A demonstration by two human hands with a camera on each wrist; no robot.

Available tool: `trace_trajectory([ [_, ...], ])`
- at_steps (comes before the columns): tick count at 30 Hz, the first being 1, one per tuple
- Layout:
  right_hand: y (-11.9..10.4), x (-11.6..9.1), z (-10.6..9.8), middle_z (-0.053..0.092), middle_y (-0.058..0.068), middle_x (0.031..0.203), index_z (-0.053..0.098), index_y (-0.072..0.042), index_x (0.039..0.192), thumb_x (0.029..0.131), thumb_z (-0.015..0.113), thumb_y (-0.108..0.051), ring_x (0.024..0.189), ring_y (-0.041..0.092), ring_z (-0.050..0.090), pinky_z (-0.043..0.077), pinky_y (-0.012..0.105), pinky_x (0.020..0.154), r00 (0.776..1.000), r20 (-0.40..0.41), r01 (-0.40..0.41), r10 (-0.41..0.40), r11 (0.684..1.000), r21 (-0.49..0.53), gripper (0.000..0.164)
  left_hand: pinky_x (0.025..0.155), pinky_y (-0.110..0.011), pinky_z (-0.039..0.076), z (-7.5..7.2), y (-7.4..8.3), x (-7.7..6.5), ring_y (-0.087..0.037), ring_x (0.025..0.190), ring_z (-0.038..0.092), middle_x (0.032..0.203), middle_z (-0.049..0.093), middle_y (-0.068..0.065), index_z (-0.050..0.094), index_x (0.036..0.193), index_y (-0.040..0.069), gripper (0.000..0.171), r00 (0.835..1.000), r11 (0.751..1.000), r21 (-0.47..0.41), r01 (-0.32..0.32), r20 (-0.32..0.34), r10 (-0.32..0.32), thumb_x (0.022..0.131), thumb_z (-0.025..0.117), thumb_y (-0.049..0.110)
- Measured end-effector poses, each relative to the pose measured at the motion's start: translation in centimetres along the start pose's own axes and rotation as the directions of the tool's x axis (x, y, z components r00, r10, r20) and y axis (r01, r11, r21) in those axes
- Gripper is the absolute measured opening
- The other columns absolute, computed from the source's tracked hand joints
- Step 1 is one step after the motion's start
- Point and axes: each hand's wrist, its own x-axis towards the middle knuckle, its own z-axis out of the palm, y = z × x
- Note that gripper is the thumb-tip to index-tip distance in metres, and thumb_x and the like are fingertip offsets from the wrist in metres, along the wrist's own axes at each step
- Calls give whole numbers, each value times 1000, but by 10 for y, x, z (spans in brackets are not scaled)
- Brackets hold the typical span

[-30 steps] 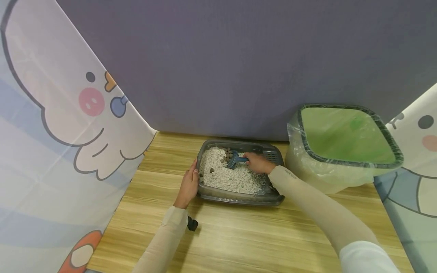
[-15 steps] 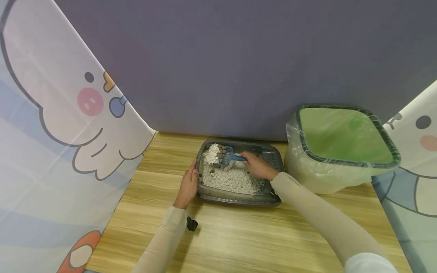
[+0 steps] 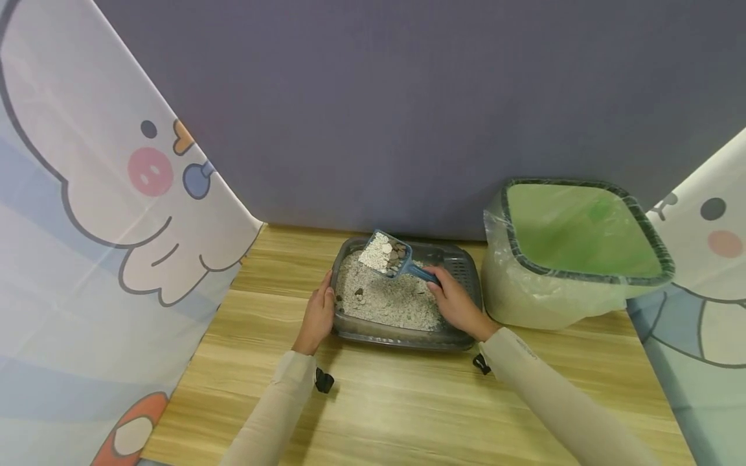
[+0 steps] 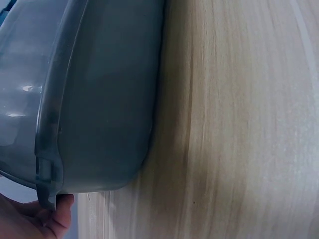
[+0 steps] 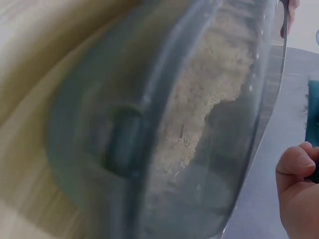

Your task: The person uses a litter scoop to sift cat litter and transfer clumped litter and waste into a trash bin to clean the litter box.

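My right hand (image 3: 457,303) grips the handle of a blue litter scoop (image 3: 421,272), raised over the grey litter box (image 3: 402,339). Pale litter and several brown clumps (image 3: 396,254) fill the scoop's blade. In the right wrist view the hand (image 5: 301,186) shows at the right edge, with only part of the scoop (image 5: 313,114) visible. My left hand (image 3: 317,317) holds the box's left rim. In the left wrist view its fingers (image 4: 61,215) curl under the lip of the litter box (image 4: 99,109). Pale litter (image 3: 396,301) with a few dark bits covers much of the box's floor.
Right of the box stands a pale green bin (image 3: 583,226) lined with a clear plastic bag (image 3: 559,294). A grey wall (image 3: 373,116) rises behind the wooden table (image 3: 396,408). Cartoon-printed cloths (image 3: 70,272) hang at both sides.
The scoop has come up out of the litter, loaded with litter and clumps, and is now tilted above the box. My left hand stays on the rim.
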Motion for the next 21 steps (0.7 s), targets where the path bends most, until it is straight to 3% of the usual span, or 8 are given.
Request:
trace_trajectory([
  [5,-1,-6,-1,46,5,94,45,-9,134,102,43,-10,69,19,43,38,37,65,997,-45,59,-59,998,1,33,82,-51,39,0,0,0,-34,94,50,98,53,-16,27,151,18,48,1000,1000,-1,14,7,-14,106,24,31],
  [16,-14,-14,-20,45,1,61,52,-7,133,103,39,-28,46,12,36,36,31,51,996,-35,84,-84,996,6,39,81,-52,39,-1,2,-2,-33,96,51,102,54,-17,26,151,16,48,1000,1000,-7,-1,12,1,106,24,31],
  [21,-15,-16,-25,49,-1,78,52,-6,133,102,43,-26,55,12,40,38,33,58,992,-54,116,-118,992,-44,38,75,-48,38,-1,2,-3,-31,82,48,93,51,-15,25,152,16,49,1000,1000,-5,9,17,-9,105,22,33],
])
